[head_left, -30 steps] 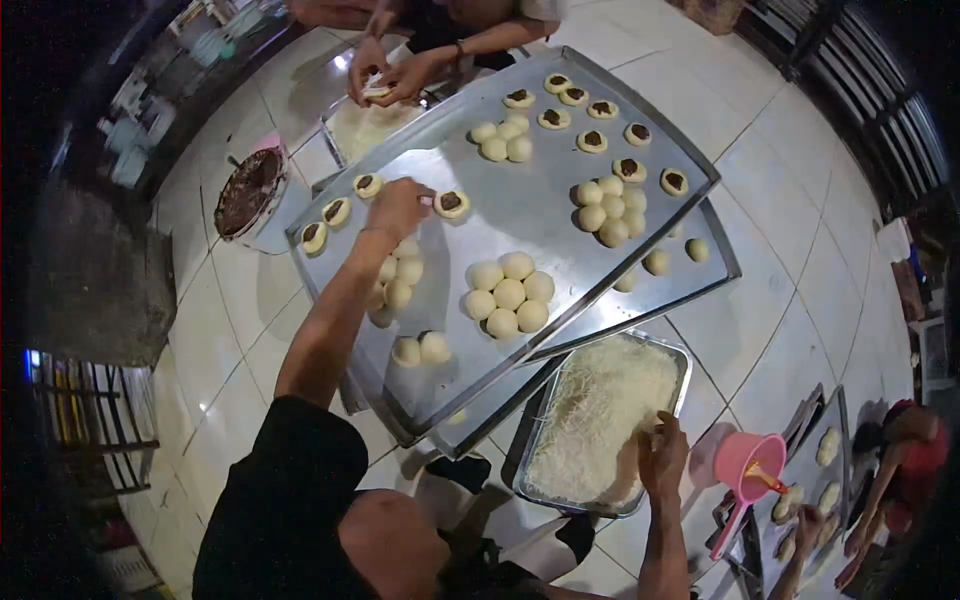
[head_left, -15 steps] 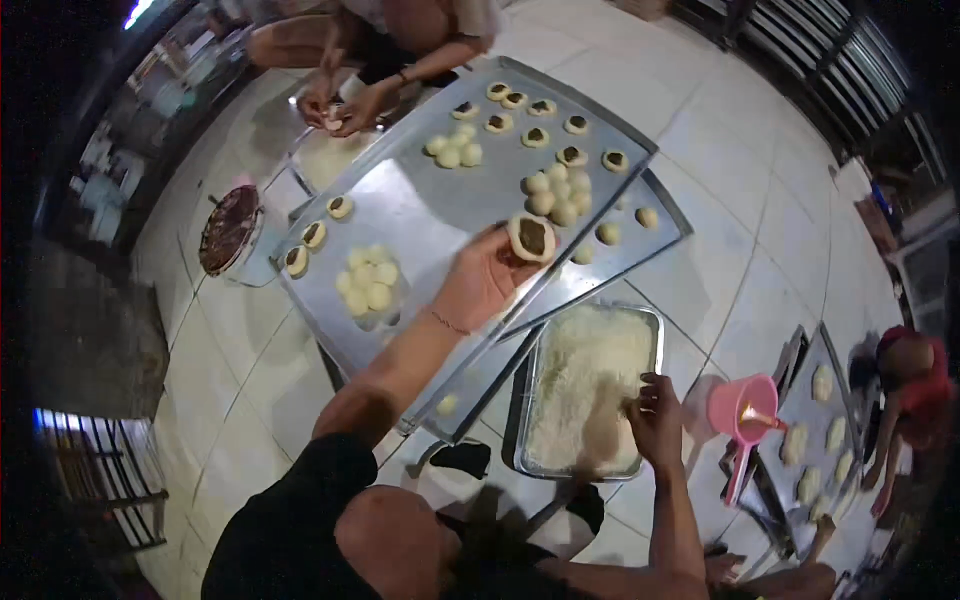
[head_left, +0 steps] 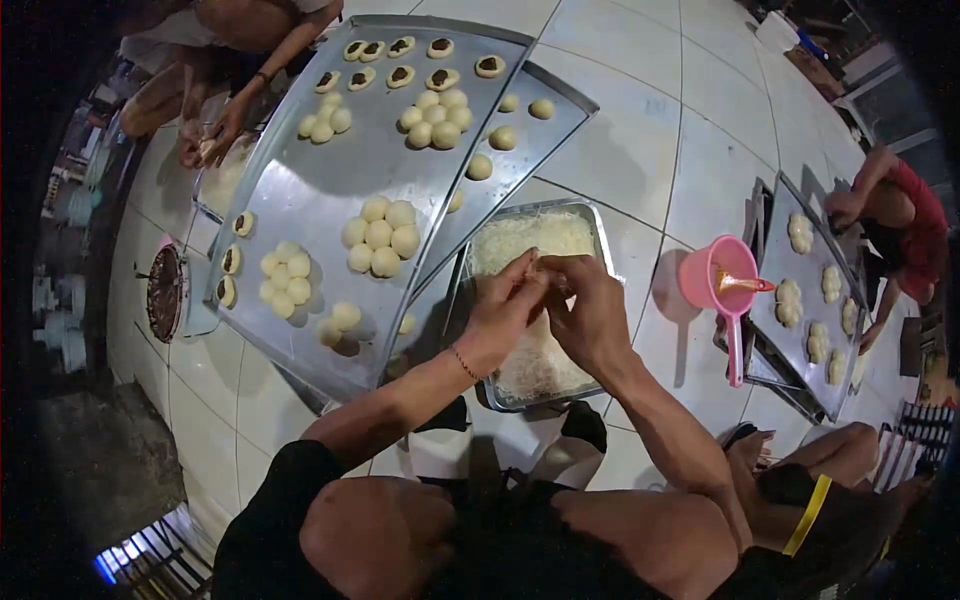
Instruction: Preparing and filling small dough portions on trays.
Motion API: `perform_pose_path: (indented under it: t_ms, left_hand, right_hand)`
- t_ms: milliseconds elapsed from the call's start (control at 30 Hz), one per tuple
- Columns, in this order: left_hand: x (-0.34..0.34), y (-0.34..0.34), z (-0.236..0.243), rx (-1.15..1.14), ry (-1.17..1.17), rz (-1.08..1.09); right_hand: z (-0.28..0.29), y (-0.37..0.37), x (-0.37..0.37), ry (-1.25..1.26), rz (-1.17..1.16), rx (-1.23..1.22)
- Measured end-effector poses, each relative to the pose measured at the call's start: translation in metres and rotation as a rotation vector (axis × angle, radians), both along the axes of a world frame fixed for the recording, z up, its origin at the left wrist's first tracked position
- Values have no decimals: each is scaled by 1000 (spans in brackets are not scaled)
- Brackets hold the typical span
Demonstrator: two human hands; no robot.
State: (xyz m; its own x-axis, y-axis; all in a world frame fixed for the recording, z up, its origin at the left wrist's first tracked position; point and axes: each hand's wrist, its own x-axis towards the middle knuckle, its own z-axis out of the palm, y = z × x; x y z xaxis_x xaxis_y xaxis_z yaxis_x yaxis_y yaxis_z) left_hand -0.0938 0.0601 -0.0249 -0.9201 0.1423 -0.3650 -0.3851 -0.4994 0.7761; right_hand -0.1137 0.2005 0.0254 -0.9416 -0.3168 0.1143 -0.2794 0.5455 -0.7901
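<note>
Metal shines under our dough: on the large tray [head_left: 300,195] and around it, the work looks only partway along. To the right of the large tray, our left hand [head_left: 505,305] and right hand [head_left: 590,310] meet above the pan [head_left: 602,238] of pale shreds [head_left: 510,240]. Fingers bent, fingertips drawn close together, they may be pinching something small; the fingers cover it, so we cannot tell what.

Nine flattened discs [head_left: 442,77] with a dark topping sit at the large tray's far end, and three more topped discs [head_left: 231,260] lie along its left edge. Without topping are the clusters of dough balls [head_left: 380,235] on it, plus loose balls [head_left: 479,166] on the second tray [head_left: 522,158] under its right side. Plenty of dark paste [head_left: 163,290] shows to its left. Well to its right, lobed pieces [head_left: 801,233] on a farther tray [head_left: 810,268] seem further shaped.
</note>
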Motion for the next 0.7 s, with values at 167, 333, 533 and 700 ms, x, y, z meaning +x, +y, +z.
perform_pose_path:
  t_ms: [167, 333, 533, 700]
  left_hand:
    - [-3, -17, 3, -108, -12, -33]
    - [-12, -19, 31, 170, -32, -90]
    - [-7, -22, 40, -179, 53, -175]
    - [-6, -25, 80, -942, 446, -455]
  right_hand:
    - [25, -1, 10, -198, -164, -247]
    - [-3, 30, 1, -423, -75, -290]
    - [-7, 18, 12, -139, -65, -265]
    - [10, 10, 6, 397, 75, -100]
